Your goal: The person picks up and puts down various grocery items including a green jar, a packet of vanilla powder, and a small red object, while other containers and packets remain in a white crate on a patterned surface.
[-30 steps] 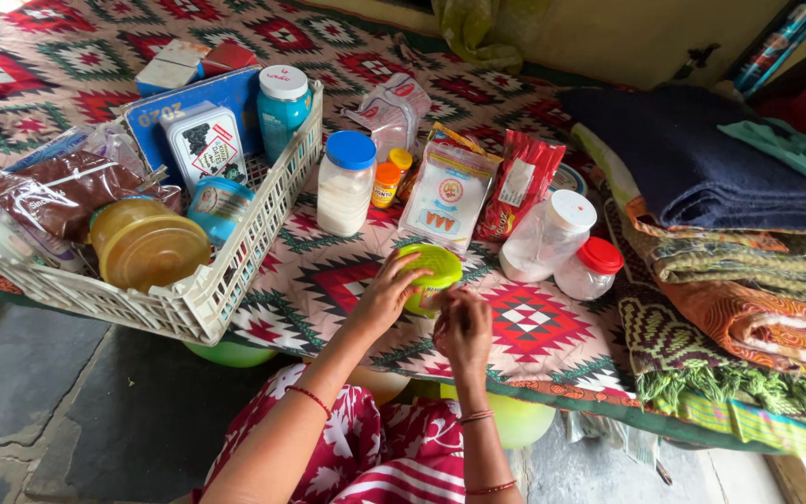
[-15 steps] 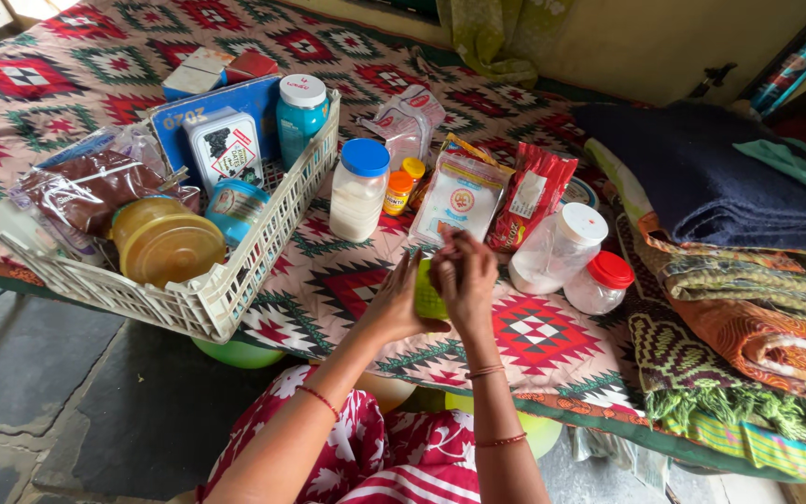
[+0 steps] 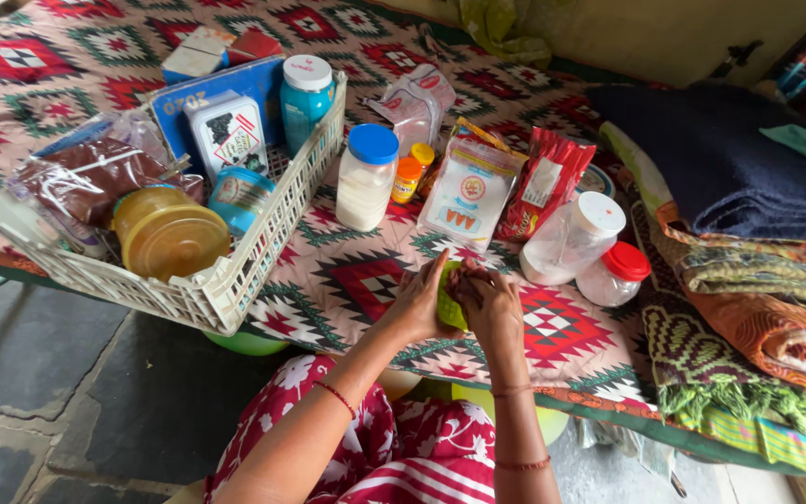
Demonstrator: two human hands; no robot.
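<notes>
Both hands, left hand (image 3: 419, 303) and right hand (image 3: 492, 303), are closed around a green container (image 3: 448, 301) on the patterned cloth (image 3: 366, 280); folded blankets (image 3: 748, 233) are stacked at three o'clock; grey floor (image 3: 67, 373) is seen at eight o'clock.

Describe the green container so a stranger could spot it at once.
On the patterned blanket, look near the front edge, right of the white crate. There the left hand and right hand clasp the green container, the only lime-green item, textured, below the pale jars.
</notes>
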